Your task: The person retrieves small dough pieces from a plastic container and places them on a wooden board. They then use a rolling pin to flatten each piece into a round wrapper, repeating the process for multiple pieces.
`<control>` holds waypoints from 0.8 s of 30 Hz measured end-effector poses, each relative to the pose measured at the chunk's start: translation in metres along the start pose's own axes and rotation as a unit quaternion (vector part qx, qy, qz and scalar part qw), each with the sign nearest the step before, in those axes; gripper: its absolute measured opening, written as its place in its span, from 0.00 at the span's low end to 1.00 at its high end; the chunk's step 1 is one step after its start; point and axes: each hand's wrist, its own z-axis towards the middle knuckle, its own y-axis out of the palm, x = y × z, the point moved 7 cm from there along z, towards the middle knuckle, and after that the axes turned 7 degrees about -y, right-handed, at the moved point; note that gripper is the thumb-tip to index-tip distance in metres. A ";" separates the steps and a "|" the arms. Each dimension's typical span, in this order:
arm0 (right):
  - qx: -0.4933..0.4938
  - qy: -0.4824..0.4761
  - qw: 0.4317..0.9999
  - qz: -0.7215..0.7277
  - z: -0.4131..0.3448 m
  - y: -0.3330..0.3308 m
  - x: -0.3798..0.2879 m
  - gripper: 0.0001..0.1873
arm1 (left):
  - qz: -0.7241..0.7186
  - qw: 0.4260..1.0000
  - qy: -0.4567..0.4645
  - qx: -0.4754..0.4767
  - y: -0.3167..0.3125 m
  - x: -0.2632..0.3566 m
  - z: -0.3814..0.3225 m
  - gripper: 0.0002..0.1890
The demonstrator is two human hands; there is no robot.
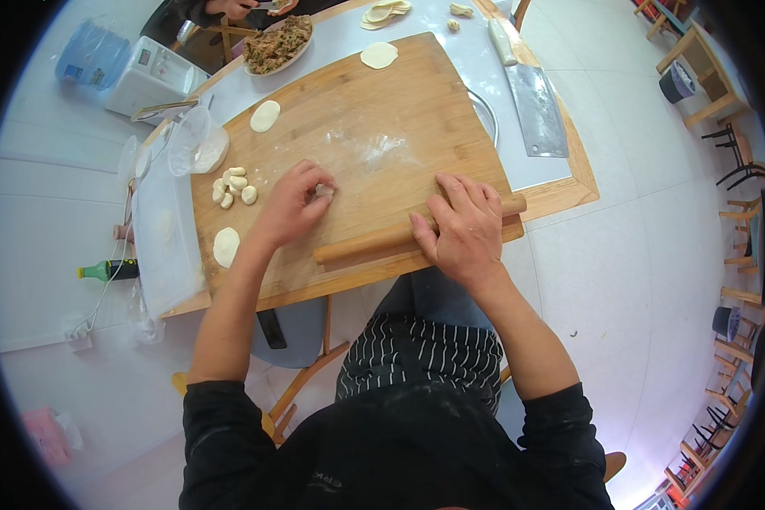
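My left hand [298, 205] pinches a small piece of dough [324, 189] between thumb and fingers, just above or on the wooden board [414, 89]. Under my right hand [464, 229] lies a wooden rolling pin [363, 245], gripped near its right end along the board's front edge. Left of my left hand sits a cluster of small dough pieces [237, 182]. Flat round dough wrappers rest on the board: one at front left [226, 247], one farther back [265, 116], one at the far edge [379, 55]. Loose flour [382, 148] whitens the middle.
A bowl of filling [279, 44] stands beyond the board, near another person's hands [233, 7]. Stacked wrappers [386, 13] lie at the far side. A cleaver [535, 105] lies at right. Plastic tubs, one with flour [209, 152], and a green-necked bottle [108, 270] are left.
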 end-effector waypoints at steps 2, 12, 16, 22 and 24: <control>0.004 -0.001 1.000 0.002 0.000 0.000 0.000 0.16 | 0.022 0.999 0.001 -0.035 -0.007 0.002 -0.002 0.13; -0.008 0.000 1.000 -0.003 -0.002 0.004 0.001 0.15 | 0.195 0.967 -0.041 0.160 -0.007 -0.009 0.051 0.46; -0.012 0.002 1.000 -0.012 -0.001 0.005 0.002 0.15 | 0.248 0.956 -0.051 0.148 0.016 -0.027 0.054 0.52; -0.039 0.005 0.999 -0.025 0.001 0.004 -0.001 0.14 | 0.291 0.944 -0.072 0.136 0.017 -0.017 0.050 0.51; -0.050 0.003 0.998 -0.028 0.002 0.005 -0.001 0.14 | 0.288 0.946 -0.070 0.131 0.016 -0.012 0.050 0.51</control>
